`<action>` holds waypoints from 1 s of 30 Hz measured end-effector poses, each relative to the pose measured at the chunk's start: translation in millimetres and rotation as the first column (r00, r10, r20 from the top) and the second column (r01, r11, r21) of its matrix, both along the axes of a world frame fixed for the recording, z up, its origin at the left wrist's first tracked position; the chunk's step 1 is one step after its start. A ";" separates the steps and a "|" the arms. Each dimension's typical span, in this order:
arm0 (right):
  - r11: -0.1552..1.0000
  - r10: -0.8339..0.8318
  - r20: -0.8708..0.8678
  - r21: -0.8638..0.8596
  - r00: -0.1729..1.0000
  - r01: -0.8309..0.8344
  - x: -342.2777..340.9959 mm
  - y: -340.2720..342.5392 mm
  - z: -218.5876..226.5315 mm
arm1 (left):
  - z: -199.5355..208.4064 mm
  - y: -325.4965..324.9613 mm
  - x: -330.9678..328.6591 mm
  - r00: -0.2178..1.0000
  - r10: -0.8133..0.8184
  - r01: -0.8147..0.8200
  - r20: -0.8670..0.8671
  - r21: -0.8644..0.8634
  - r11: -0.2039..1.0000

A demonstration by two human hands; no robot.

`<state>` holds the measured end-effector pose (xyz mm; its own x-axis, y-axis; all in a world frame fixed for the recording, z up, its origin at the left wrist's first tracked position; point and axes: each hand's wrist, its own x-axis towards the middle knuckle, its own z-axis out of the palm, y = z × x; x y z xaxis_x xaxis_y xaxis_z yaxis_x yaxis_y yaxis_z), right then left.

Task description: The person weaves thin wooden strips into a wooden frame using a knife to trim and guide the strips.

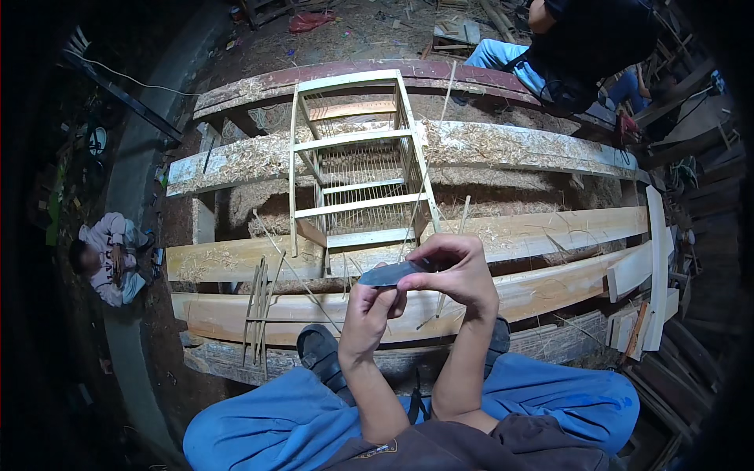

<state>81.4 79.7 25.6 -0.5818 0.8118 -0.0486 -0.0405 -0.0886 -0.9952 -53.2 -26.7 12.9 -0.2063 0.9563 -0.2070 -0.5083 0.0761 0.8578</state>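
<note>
Both of my hands meet in the middle, above the nearest planks. Between them is a flat, dark-grey, blade-shaped piece (383, 274), held roughly level. My left hand (366, 318) is closed around its underside. My right hand (463, 275) pinches its right end between thumb and fingers. A thin pale strip (428, 179) slants up and away from near my fingers; whether I hold it is hidden. Just beyond stands a pale wooden frame (352, 144) with crossbars and rows of thin rods, like a cage.
Thin sticks (258, 310) lie across the near planks (542, 286) at left. Shavings (503, 145) cover the farther planks. Boards (656, 267) are stacked at right. One person (597, 47) sits at the far right; another (110, 259) is low at the left.
</note>
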 end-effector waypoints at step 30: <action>0.971 -0.128 -0.093 -0.214 0.987 0.106 9.7 2.8 1.7 | -5.1 12.7 1.9 0.961 -0.202 0.192 -0.189 -0.068 0.979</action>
